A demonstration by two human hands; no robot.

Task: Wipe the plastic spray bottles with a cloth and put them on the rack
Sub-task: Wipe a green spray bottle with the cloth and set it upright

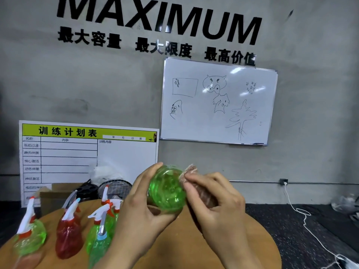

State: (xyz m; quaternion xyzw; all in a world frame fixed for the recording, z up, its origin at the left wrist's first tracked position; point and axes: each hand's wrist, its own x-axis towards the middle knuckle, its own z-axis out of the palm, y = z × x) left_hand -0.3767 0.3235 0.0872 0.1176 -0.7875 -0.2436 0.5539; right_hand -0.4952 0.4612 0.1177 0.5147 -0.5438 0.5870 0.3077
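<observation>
While the left hand [139,206] is gripping the translucent green plastic spray bottle [167,189] above the far edge of the round wooden table [242,239], its base is turning toward the camera and its trigger end is hidden behind the palm. The right hand [215,202] is pinching a bunched pinkish-brown cloth [191,171] against the bottle's right side, fingers curled round the fabric.

To wipe well, I judge the left hand should be rotating the bottle steadily while the cloth is pressing flat and sweeping from base toward neck, so no strip is being missed. The curved plastic is probably slippery, so a firm hold matters.

Standing at the near left of the table are other spray bottles waiting: a pale green one [29,237], a red one [69,239], and a cluster of green ones [101,235] with white triggers. No rack is showing, so where the bottle should go cannot be told.
</observation>
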